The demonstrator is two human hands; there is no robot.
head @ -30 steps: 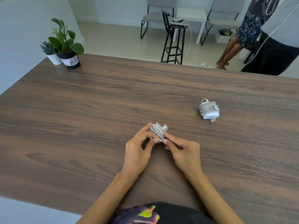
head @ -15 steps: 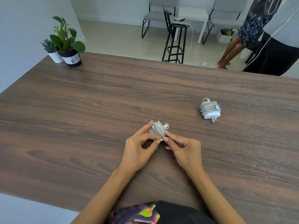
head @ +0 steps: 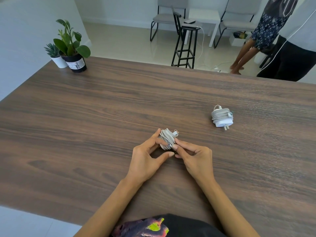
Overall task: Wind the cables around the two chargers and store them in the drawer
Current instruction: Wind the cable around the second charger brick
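Note:
A white charger wound in grey cable (head: 167, 138) sits at the middle of the wooden table (head: 102, 108), its cable end sticking out on the far right side. My left hand (head: 147, 158) holds its left side with the index finger along it; the thumb is spread away. My right hand (head: 195, 156) pinches the bundle's near right edge with fingertips. A second charger (head: 222, 117), also wrapped in its cable with plug pins pointing toward me, lies alone to the right. No drawer is in view.
Two potted plants (head: 71, 48) stand at the table's far left corner. Beyond the far edge are a black stool (head: 185, 45), chairs and two standing people (head: 282, 40) at the upper right.
My left thumb has come off the bundle and spread toward me. The bundle and my right hand have barely moved.

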